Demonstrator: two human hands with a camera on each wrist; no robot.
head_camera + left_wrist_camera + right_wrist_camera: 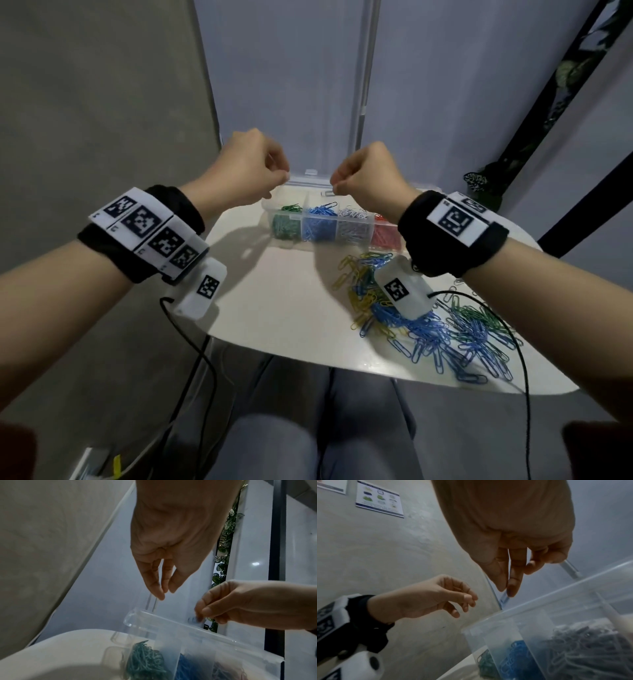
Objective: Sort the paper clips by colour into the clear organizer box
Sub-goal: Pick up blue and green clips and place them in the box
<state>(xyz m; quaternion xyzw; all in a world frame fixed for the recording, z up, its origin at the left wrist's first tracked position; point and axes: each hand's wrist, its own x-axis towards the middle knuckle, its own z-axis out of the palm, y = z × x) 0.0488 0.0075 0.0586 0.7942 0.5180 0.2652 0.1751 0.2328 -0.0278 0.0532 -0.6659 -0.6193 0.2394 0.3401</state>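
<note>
Hovering above the far side of the clear organizer box (331, 219), the right hand (368, 174) pinches a blue paper clip (504, 598) between thumb and fingertips. The left hand (245, 169), just left of it, has loosely curled fingers holding nothing. The box sits on the white table (284, 301), its compartments filled green, blue, silver and red; a loose pile of clips (428, 315) lies nearer, to the right.

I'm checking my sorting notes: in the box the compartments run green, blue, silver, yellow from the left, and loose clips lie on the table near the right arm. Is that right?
Not quite. The head view shows the box running green, blue, silver, then red, not yellow. The yellow clips lie loose on the table.
</note>
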